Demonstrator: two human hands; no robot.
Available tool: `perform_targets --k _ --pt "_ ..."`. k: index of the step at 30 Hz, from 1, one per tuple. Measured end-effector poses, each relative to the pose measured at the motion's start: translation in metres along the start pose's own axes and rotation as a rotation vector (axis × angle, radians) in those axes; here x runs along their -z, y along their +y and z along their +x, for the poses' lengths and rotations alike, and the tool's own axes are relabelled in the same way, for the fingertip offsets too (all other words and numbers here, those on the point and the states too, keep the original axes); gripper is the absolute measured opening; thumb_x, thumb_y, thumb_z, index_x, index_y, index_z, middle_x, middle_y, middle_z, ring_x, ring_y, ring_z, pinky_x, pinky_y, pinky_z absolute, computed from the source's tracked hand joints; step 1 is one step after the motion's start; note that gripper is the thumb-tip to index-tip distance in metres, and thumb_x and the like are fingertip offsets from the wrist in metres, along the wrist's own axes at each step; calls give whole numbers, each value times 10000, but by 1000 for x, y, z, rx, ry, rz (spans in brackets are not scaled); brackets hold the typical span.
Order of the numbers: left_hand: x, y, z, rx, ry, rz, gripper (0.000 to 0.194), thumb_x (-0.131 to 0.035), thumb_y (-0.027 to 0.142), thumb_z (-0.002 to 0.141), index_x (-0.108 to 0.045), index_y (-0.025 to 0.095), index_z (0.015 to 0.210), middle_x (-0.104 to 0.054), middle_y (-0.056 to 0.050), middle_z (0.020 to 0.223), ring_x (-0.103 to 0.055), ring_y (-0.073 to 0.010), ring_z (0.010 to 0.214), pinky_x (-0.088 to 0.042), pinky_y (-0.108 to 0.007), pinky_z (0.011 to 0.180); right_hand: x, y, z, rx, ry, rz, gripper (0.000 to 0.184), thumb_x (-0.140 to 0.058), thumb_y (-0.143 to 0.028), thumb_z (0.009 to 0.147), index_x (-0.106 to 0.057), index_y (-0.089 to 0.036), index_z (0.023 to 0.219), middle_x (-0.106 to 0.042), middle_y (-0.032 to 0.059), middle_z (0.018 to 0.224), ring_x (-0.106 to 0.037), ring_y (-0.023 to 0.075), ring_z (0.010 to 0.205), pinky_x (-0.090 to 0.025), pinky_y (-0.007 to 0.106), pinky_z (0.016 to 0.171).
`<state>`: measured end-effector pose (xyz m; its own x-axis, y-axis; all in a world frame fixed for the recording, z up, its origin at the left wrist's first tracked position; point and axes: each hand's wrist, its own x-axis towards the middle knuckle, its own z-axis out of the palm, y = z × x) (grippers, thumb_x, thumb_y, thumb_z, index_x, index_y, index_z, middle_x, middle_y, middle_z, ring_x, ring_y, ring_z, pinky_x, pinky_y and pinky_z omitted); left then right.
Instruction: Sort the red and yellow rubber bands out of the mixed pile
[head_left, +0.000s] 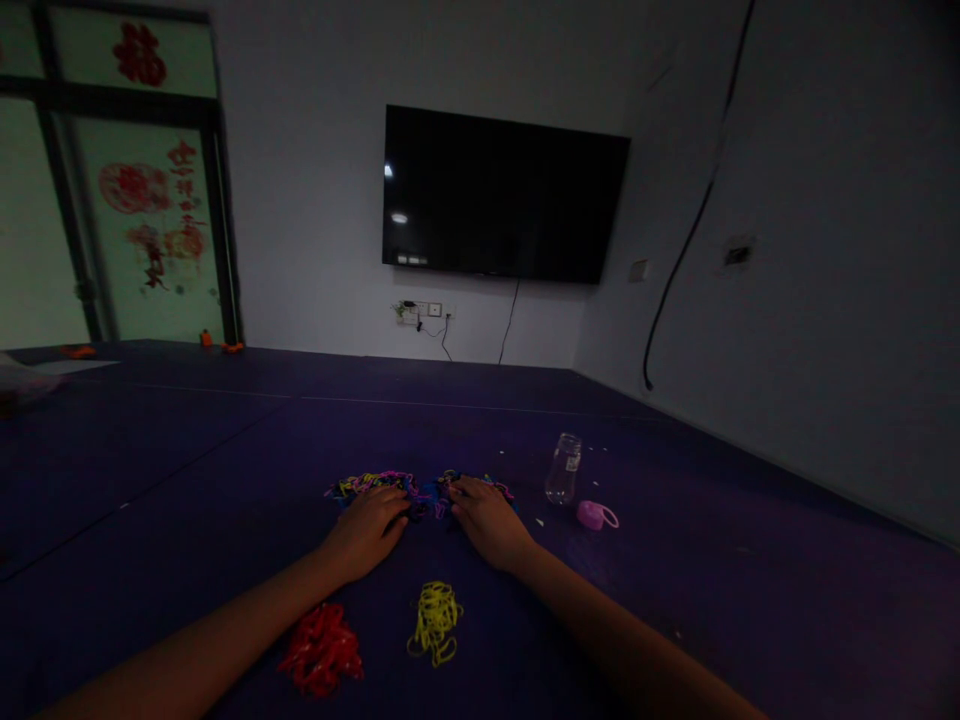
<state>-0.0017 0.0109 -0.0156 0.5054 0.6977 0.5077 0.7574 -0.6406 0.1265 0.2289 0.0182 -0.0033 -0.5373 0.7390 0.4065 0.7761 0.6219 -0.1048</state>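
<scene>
Resting apart on mixed bands [371, 484], that person's L hand [369, 528] & R hand [487, 520] look loose, but L arm [247, 618] might mess up red bands [322, 652] b/c it's so near.

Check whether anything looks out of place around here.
The clear bottle stands open, a pink cap beside it. Small white scraps litter the purple surface nearby, and a black cable hangs down the right-hand wall, its lower end seemingly plugged into nothing.
</scene>
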Motion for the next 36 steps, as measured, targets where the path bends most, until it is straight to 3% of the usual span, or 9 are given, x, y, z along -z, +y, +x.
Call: perform_targets --k 10,15,24,36 --pt "7 6 1 -1 -16 -7 248 -478 132 839 -639 174 1024 -655 -88 1074 -565 -247 1069 -431 -422 948 3 -6 -2 61 46 60 343 -381 -194 928 -576 -167 1208 -562 86 1263 -500 211 1168 -354 352 1014" --pt "7 5 0 -102 11 -18 289 -445 122 866 -618 208 1082 -601 -65 1206 -509 -225 1146 -398 -426 984 3 -6 -1 162 3 80 352 -396 -180 917 -555 -176 1231 -556 80 1277 -492 202 1181 -338 360 1035" --pt "3 2 2 -221 -51 -6 360 -447 85 868 -581 240 1164 -520 -53 1319 -447 -227 1211 -386 -436 995 2 -6 -2 290 -32 16 378 -446 -183 896 -522 -154 1265 -531 105 1304 -491 217 1183 -385 360 999" --pt "4 3 1 -199 -56 -13 398 -481 80 835 -536 211 1206 -545 -70 1273 -448 -226 1206 -379 -432 1000 4 -9 -2 280 -28 12 361 -440 -181 901 -541 -154 1247 -540 111 1294 -504 212 1174 -384 359 1001"
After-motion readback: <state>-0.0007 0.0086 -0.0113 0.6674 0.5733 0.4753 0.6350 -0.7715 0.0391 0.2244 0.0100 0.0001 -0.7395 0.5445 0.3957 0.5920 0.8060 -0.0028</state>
